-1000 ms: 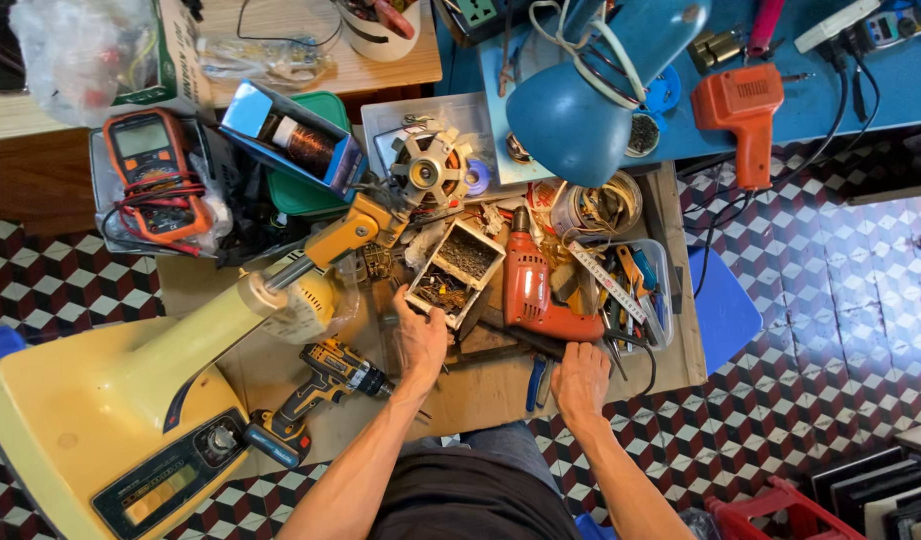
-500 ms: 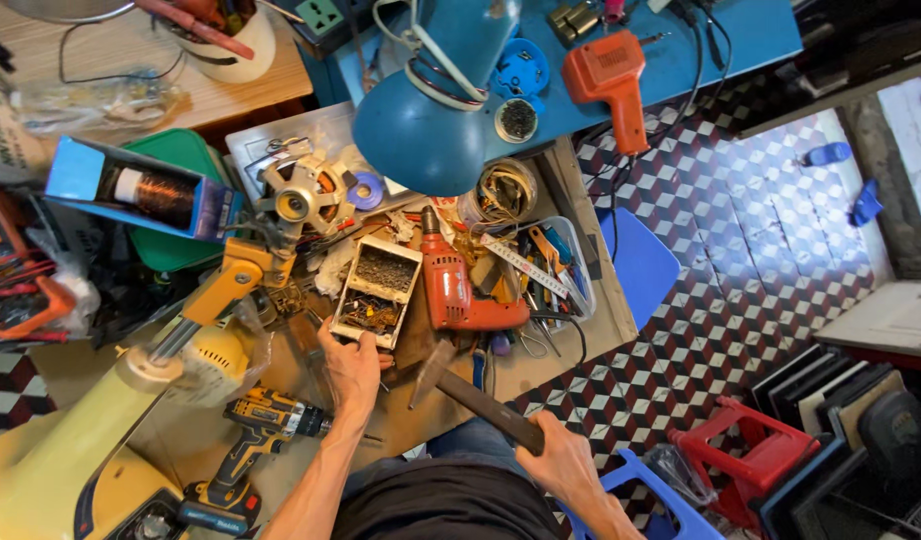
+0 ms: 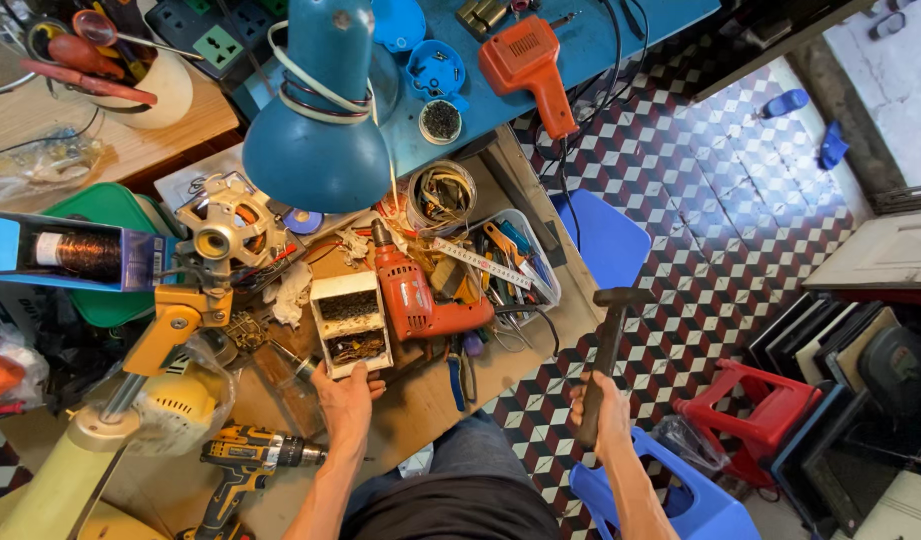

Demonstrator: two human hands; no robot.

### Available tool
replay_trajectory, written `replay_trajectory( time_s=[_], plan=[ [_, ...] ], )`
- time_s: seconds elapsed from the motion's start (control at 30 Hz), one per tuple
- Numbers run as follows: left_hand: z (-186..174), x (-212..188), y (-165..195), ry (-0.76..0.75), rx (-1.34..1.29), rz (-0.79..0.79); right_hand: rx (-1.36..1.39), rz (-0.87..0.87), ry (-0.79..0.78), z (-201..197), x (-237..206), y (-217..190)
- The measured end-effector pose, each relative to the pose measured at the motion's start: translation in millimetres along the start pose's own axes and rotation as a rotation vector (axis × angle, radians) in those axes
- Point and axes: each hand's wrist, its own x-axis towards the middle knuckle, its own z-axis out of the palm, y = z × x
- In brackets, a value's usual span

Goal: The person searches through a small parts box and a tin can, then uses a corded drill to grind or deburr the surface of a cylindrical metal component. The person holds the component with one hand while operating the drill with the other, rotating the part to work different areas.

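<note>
A yellow cordless drill (image 3: pixel 242 455) lies on the worktop (image 3: pixel 460 400) at the left. Just right of it, the left hand (image 3: pixel 345 400) has its fingers closed on the near end of a small white box (image 3: pixel 348 322) holding 2 compartments of screws, beside a red drill (image 3: pixel 412 292). Off the worktop's edge, over the tiled floor (image 3: pixel 720 230), the right hand (image 3: pixel 600 405) grips a dark hammer (image 3: pixel 605 345), head up.

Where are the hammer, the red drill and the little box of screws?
hammer (image 3: pixel 602 362), head view, on the middle of its dark handle.
red drill (image 3: pixel 412 297), head view, on its red body.
little box of screws (image 3: pixel 348 325), head view, on the divider between its two compartments.
</note>
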Motion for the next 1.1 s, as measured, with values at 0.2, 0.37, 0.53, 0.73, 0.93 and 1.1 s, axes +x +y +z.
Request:
replay_trajectory(
  time_s=[0.2,0.37,0.53,0.73,0.93,1.1],
  plan=[
    [1,-20,-14,0.001,0.026,-0.033,0.108,-0.022,-0.005,4,14,-13],
    [6,-17,-22,0.016,0.062,-0.012,-0.211,-0.168,0.150,-46,-38,4],
    [8,-6,-22,-0.021,0.069,0.006,-0.639,-0.156,0.358,-67,-62,25],
    [2,-2,-23,-0.014,0.192,-0.005,-0.912,0.005,0.245,-36,-85,70],
    [-14,3,-16,-0.089,0.246,0.004,-1.013,-0.030,0.320,24,-60,92],
    [-25,2,-12,-0.140,0.293,-0.040,-0.611,0.126,0.414,66,-59,76]
  ],
)
